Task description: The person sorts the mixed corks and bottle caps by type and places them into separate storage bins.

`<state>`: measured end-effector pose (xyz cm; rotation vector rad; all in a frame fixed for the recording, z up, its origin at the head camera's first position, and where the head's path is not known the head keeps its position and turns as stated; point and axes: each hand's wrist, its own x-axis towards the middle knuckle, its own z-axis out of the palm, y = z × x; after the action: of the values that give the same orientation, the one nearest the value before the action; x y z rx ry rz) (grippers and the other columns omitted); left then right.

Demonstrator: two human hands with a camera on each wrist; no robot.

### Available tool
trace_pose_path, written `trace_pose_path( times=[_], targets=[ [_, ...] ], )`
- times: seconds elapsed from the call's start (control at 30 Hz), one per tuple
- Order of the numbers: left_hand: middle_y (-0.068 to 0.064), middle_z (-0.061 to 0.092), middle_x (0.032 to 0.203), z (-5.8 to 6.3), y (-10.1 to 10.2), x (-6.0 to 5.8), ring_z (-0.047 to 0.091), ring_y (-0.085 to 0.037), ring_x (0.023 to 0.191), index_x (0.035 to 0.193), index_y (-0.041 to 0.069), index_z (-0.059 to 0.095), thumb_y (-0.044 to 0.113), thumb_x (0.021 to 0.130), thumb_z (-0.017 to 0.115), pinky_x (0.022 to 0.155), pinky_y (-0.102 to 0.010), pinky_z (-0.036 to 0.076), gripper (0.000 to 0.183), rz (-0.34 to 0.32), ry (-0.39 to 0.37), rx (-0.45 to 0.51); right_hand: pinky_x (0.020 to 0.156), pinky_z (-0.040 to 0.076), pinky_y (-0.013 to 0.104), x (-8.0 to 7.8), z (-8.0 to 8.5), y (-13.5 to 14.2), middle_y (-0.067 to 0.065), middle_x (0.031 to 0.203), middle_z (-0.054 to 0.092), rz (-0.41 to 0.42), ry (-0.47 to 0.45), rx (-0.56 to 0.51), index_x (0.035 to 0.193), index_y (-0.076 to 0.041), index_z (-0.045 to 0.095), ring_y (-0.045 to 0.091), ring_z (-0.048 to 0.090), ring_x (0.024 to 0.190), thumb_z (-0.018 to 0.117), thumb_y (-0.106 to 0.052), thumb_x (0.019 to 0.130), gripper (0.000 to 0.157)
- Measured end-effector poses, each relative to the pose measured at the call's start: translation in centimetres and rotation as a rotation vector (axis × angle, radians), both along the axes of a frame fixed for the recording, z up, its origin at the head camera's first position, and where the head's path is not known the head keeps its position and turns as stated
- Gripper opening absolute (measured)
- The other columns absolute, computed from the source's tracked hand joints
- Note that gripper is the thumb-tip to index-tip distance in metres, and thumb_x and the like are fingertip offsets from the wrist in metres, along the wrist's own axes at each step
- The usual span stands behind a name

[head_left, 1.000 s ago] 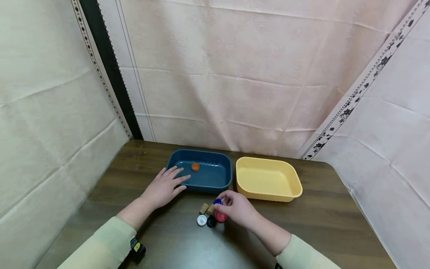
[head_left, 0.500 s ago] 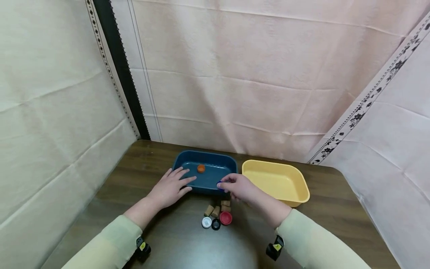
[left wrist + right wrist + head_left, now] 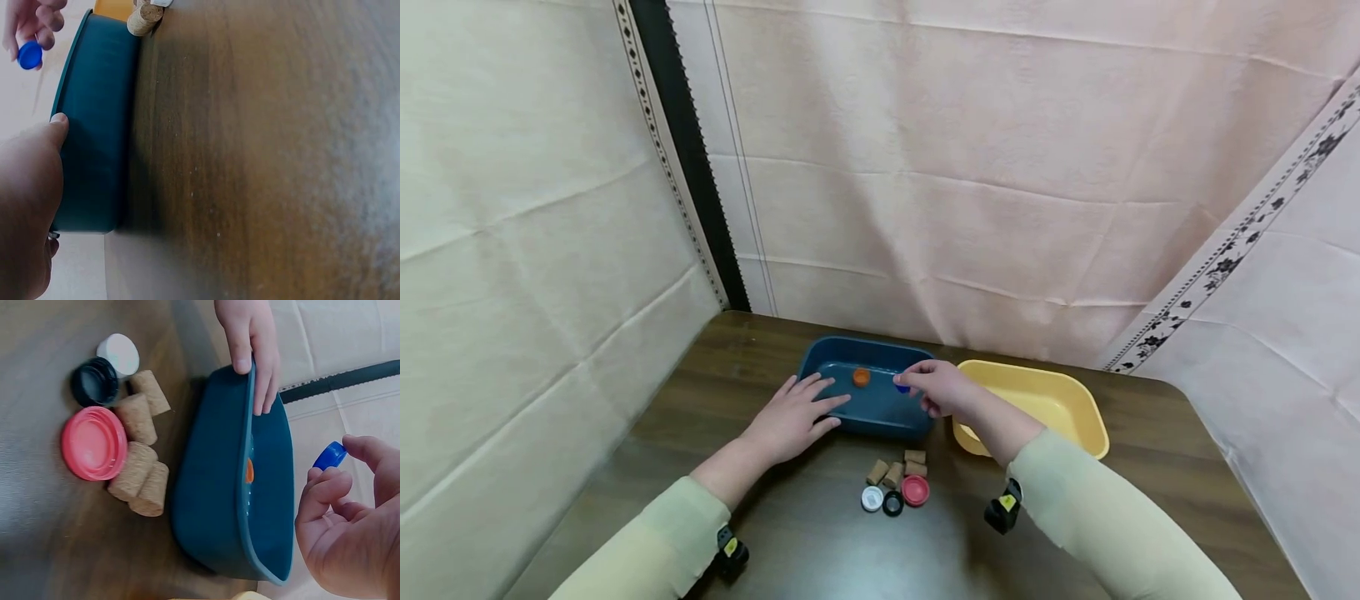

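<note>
Pinched between thumb and fingertips of my right hand [image 3: 943,388] is a blue bottle cap [image 3: 330,456], held over the right part of a dark blue plastic tub [image 3: 880,428]. An orange bottle cap [image 3: 861,377] lies on the tub's floor. My left hand [image 3: 790,421] rests across the tub's front left rim, fingers straight and spread, the thumb on the outer wall in the right wrist view. In front of the tub lie several corks [image 3: 135,417], with a red cap [image 3: 915,491], a black cap [image 3: 892,503] and a white cap [image 3: 872,498] close beside them.
A yellow tub [image 3: 1078,417] stands right of the blue one, partly behind my right forearm. Both tubs are on a dark wooden table [image 3: 820,533], with pale cloth [image 3: 985,208] hanging behind and at the sides. A small black camera is on each wrist.
My right hand has lifted the blue cap away from the corks and caps and carried it up over the blue tub. My left hand has stayed at the rim; the head view has shifted slightly.
</note>
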<state>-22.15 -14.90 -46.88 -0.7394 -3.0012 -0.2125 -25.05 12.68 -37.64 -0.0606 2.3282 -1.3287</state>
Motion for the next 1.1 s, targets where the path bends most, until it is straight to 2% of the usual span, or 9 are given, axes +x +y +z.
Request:
trace_pose_path(
  times=[0.43,0.73,0.93,1.1],
  targets=[
    [-0.003,0.039,0.157,0.0,-0.1,0.1,0.025,-0.028,0.148,0.146,0.039,0.049,0.057,0.101,0.043,0.118,-0.058,0.017,0.049,-0.006,0.015,-0.002,0.057,0.046,0.024,-3.1,-0.8,-2.1,0.018,0.110,0.062,-0.015,-0.019,-0.053,0.116,-0.008,0.066,0.025,0.054,0.070,0.068,-0.037,0.095,0.036],
    [0.000,0.037,0.158,0.0,-0.2,0.0,0.022,-0.026,0.149,0.148,0.043,0.045,0.062,0.101,0.037,0.119,-0.057,0.015,0.051,0.001,0.002,-0.023,0.054,0.044,0.024,-5.3,-3.1,-3.3,0.020,0.112,0.062,-0.059,-0.045,-0.046,0.117,-0.007,0.065,0.016,0.049,0.060,0.068,-0.035,0.095,0.035],
    [0.000,0.037,0.158,0.0,-0.2,-0.1,0.022,-0.026,0.149,0.148,0.043,0.044,0.062,0.101,0.036,0.119,-0.057,0.015,0.051,0.000,0.014,-0.033,0.053,0.045,0.023,-6.2,-4.6,-3.7,0.015,0.095,0.063,-0.076,-0.020,0.028,0.113,-0.006,0.066,0.015,0.049,0.056,0.069,-0.034,0.095,0.033],
    [0.000,0.037,0.158,0.1,-0.2,0.0,0.022,-0.026,0.149,0.148,0.042,0.045,0.060,0.101,0.039,0.119,-0.056,0.014,0.050,0.001,0.003,-0.025,0.051,0.046,0.024,-7.0,-5.9,-4.3,0.006,0.074,0.057,-0.102,0.017,0.171,0.106,-0.007,0.067,0.015,0.048,0.050,0.070,-0.033,0.094,0.029]
  ],
)
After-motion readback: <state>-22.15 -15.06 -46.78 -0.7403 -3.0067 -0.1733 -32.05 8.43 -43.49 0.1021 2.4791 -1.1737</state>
